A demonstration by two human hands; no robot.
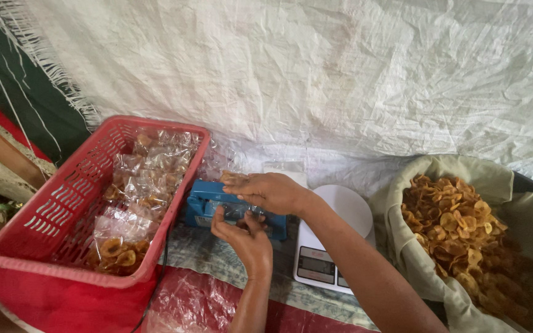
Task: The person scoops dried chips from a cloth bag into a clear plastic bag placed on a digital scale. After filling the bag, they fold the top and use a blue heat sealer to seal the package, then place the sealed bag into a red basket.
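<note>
Both hands pinching a clear chip-filled plastic bag (234, 179) on the small blue heat sealer (208, 200), right hand (269, 191) at twelve o'clock, left hand (245, 237) at six; risking burnt fingertips or crooked seal.

the surface (217, 256) is covered with a pale patterned cloth, and a red sheet under clear crinkled plastic (186, 305) lies over its near edge. on it, from left to right, sit a red plastic basket (50, 209) filled with small clear bags of fried chips, a blue sealing machine (208, 203) just beside the basket, a white kitchen scale (331, 246) close to the machine, and a large cloth-lined container (414, 259) heaped with loose golden chips. a white woven sheet (340, 80) hangs behind and meets the surface at the back.
</note>
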